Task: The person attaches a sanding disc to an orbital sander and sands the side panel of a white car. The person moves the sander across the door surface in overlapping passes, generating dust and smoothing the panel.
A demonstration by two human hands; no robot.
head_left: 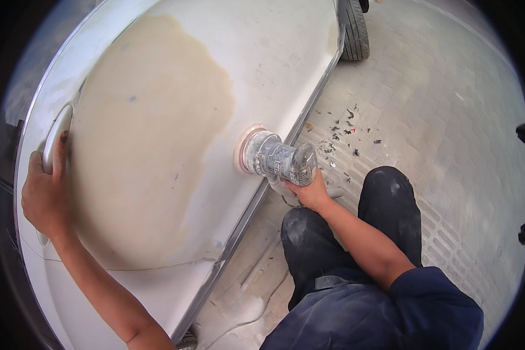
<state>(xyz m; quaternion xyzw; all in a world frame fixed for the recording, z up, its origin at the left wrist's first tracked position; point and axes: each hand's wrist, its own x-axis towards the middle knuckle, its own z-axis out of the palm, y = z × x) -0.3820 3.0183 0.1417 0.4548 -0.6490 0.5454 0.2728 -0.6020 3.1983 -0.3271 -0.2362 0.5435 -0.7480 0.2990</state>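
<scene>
A white car door (262, 64) fills the left half of the head view. A broad beige patch of what looks like body filler (151, 128) covers much of its panel. At the far left, my left hand (45, 198) has its fingers hooked around the pale door handle (57, 140). My right hand (309, 189) is closed around a dusty grey sander (277, 156), its round pad (249, 149) against the lower part of the door. The pad sits to the right of the beige patch, on pale panel. Part of the right hand's grip is hidden behind the sander's body.
A dark sill edge (245, 219) runs along the door's bottom. A car tyre (354, 32) stands at the top. Small dark scraps (350, 122) lie on the dusty paved floor (449, 116). A slotted grate (443, 239) is right of my bent knees. A cord (245, 321) trails at lower left.
</scene>
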